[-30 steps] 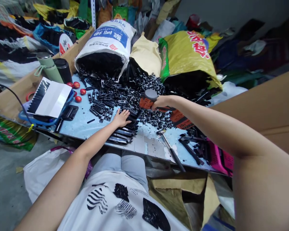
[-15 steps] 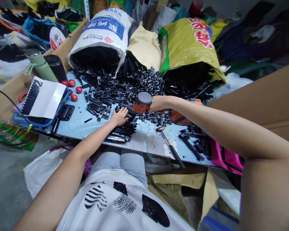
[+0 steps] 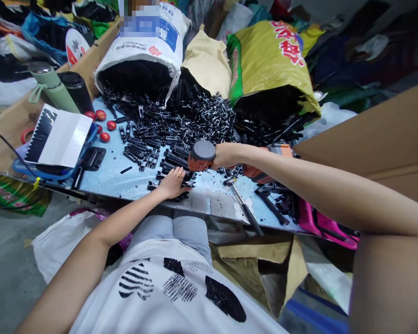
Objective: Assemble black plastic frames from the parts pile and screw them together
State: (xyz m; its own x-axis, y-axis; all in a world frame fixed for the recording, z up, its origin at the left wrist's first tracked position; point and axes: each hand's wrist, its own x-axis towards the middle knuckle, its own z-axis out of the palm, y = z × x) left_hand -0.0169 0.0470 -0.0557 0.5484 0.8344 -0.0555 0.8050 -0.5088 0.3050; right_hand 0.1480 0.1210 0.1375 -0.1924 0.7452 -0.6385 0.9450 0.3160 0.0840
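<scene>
My right hand [image 3: 225, 155] is wrapped around the handle of an orange and black cordless drill [image 3: 202, 156]. The drill's nose points down at the black plastic parts [image 3: 176, 160] lined up in a row near the table's front edge; its tip is mostly hidden. Just left of the tip, my left hand [image 3: 172, 184] rests palm down over the nearer parts, fingers stretched forward and thumb apart. Behind them lies a heap of bolts with black heads [image 3: 214, 116]. More small black clips [image 3: 142, 150] are spread to the left.
A hammer [image 3: 244, 206] lies at the front edge, right of the hands. Open sacks, one white [image 3: 139, 51] and one yellow [image 3: 271, 60], spill black parts at the back. Left are red fruits [image 3: 105, 137], a green bottle [image 3: 52, 88] and a blue tray [image 3: 61, 174]. A pink basket [image 3: 329, 225] stands right.
My left hand has slid toward the table's front edge, uncovering more of the row behind it. The drill has shifted slightly left and toward me in my right hand.
</scene>
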